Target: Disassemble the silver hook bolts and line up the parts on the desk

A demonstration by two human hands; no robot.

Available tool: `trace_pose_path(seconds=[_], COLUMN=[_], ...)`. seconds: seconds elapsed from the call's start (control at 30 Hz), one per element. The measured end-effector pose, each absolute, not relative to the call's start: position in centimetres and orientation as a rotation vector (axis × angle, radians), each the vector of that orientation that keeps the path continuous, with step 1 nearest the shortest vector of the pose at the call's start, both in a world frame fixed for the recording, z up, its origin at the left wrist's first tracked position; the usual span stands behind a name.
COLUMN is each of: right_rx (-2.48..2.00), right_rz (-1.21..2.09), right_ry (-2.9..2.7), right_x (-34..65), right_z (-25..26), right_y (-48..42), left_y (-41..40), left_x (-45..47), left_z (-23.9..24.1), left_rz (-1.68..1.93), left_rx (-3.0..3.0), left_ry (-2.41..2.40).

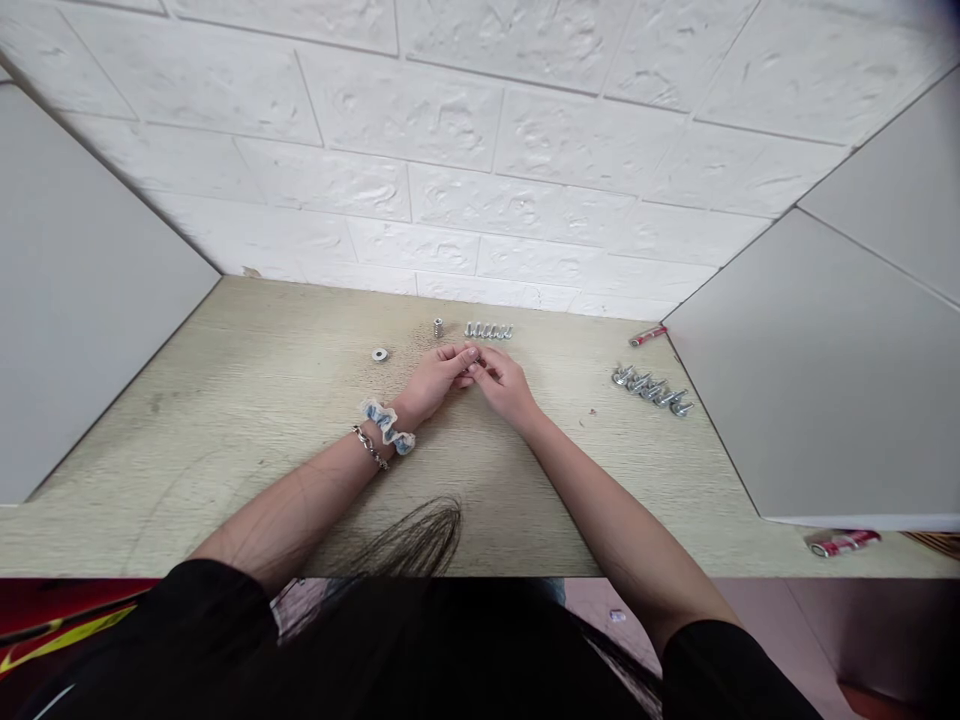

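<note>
Above the middle of the worktop, my left hand (435,380) and my right hand (508,387) meet at the fingertips. Both are closed in a pinch around something small, mostly covered by the fingers, that I cannot make out. Just beyond them stands a short row of small silver screws (489,331). A small upright metal stack (438,327), perhaps nuts, is to the left of that row. Farther left lies a round metal washer (380,355) with a dark centre hole. On the right, several larger bolts with washers (651,390) form a slanting line.
A white brick-patterned wall (450,210) closes off the back of the wooden worktop (247,420). Grey panels rise at left (90,290) and right (832,400). One red battery-like cylinder (648,336) lies by the right panel, another (846,542) near the front edge.
</note>
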State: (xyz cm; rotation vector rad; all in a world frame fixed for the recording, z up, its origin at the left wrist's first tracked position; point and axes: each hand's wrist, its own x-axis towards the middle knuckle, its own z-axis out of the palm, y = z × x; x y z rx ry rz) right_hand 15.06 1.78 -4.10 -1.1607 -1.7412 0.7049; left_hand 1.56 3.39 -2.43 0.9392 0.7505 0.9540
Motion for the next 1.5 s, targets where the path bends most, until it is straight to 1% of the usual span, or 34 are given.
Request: trace_pose_path(seconds=[0.17, 0.57, 0.67, 0.73, 0.8, 0.9, 1.0, 1.17, 1.33, 1.5], right_rx=[-1.153, -1.085, -1.085, -1.155, -1.23, -1.258, -1.245, -1.23, -1.306, -1.305], right_rz=[0.784, 1.163, 1.199, 1.113, 0.935, 0.636, 0.434, 0.356, 0.309, 0.172], right_ry=[-1.686, -1.409, -1.324, -1.278, -1.309, -1.517, -1.719, -1.871, -2.014, -2.052], right_x=[15.0, 15.0, 15.1, 15.3, 15.3, 15.3, 15.1, 15.2, 15.4, 15.0], right_z=[-3.9, -4.4, -4.3, -4.1, -3.7, -3.0, -2.5, -1.9, -0.6, 1.6], right_y=[1.6, 2.4, 2.5, 2.5, 2.3, 2.0, 1.7, 1.6, 1.2, 0.9], left_y=[3.5, 3.1, 3.1, 3.2, 3.3, 3.3, 3.2, 3.0, 3.1, 3.2], left_x=[1.7, 1.7, 1.7, 1.7, 1.6, 1.5, 1.4, 1.3, 1.2, 1.3], left_z=[-2.7, -1.8, -1.9, -2.1, -2.3, -2.4, -2.2, -1.8, -1.8, -1.9], left_rz=[0.971, 1.004, 1.005, 1.007, 1.009, 1.014, 0.948, 0.864, 0.871, 0.919], left_rx=[0.92, 0.896, 0.914, 0.93, 0.936, 0.916, 0.873, 0.839, 0.824, 0.758], left_ry=[0.732, 0.847, 0.836, 0.836, 0.834, 0.822, 0.793, 0.759, 0.724, 0.742])
